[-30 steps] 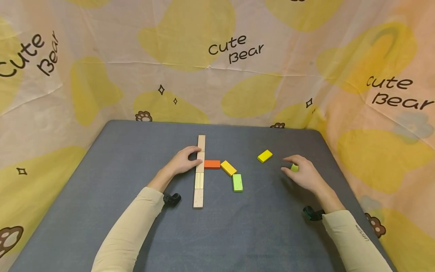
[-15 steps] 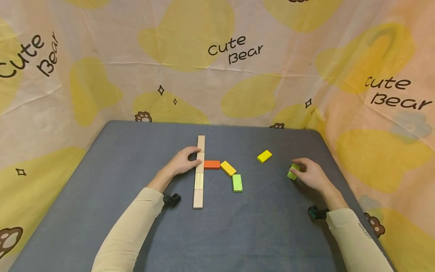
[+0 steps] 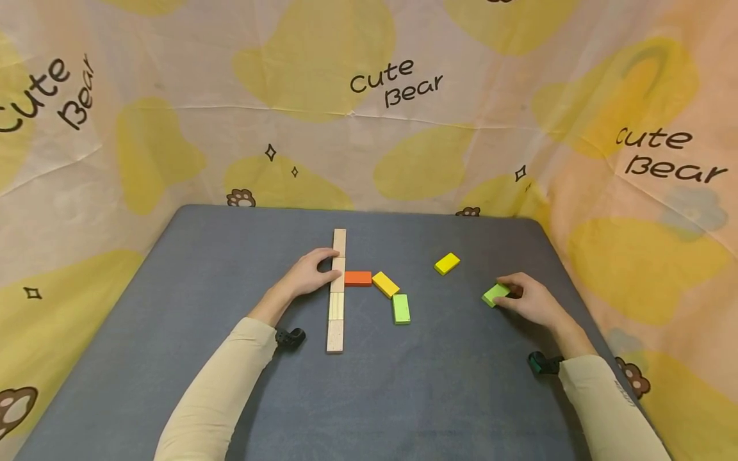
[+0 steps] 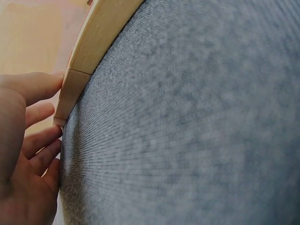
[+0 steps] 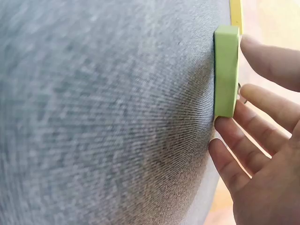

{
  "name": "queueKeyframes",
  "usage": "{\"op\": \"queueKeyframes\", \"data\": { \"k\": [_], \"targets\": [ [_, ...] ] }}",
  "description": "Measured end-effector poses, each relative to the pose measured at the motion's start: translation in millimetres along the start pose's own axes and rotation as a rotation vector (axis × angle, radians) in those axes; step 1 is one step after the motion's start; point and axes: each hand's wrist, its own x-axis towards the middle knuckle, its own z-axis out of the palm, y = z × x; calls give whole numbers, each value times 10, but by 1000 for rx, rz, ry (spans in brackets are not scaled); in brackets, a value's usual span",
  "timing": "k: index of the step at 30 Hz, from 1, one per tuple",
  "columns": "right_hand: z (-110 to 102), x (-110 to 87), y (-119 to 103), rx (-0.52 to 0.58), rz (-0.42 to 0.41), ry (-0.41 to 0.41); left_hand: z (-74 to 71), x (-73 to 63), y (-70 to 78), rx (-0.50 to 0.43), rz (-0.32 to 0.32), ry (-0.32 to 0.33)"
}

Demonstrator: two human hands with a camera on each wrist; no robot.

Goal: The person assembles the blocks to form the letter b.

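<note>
Evidently the table (image 3: pixel 450 397) carries a complete-looking wooden row (image 3: pixel 336 307) and, at three o'clock, a coloured arc (image 3: pixel 385 285) I'd call unfinished. At nine, the left hand (image 3: pixel 309 271), fingers loosely parted, touches the row; farther toward three, the right hand (image 3: pixel 534 299), fingers narrowed, grasps a loose green block (image 3: pixel 494 294), unjoined like the yellow block (image 3: pixel 446 263) at its ten.

Bare wooden blocks (image 3: pixel 336 306) look smooth, the ribbed cloth (image 3: pixel 450 384) matt.

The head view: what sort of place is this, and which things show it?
Probably an indoor, curtained tabletop workspace; the wider room is out of view. Fabric printed "Cute Bear" screens the far side and both flanks of a grey table, where a row of plain blocks lies.
</note>
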Motion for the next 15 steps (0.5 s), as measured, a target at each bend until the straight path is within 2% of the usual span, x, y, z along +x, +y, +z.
{"op": "queueKeyframes", "data": {
  "k": [4, 10, 15],
  "targets": [
    [-5, 2, -10, -2, -30, -26, -14, -5, 3, -1, 3, 1],
    [36, 8, -42, -42, -5, -52, -16, -12, 14, 2, 7, -2],
    [96, 18, -69, -77, -18, -27, -9, -11, 15, 0, 5, -1]
  ]
}}
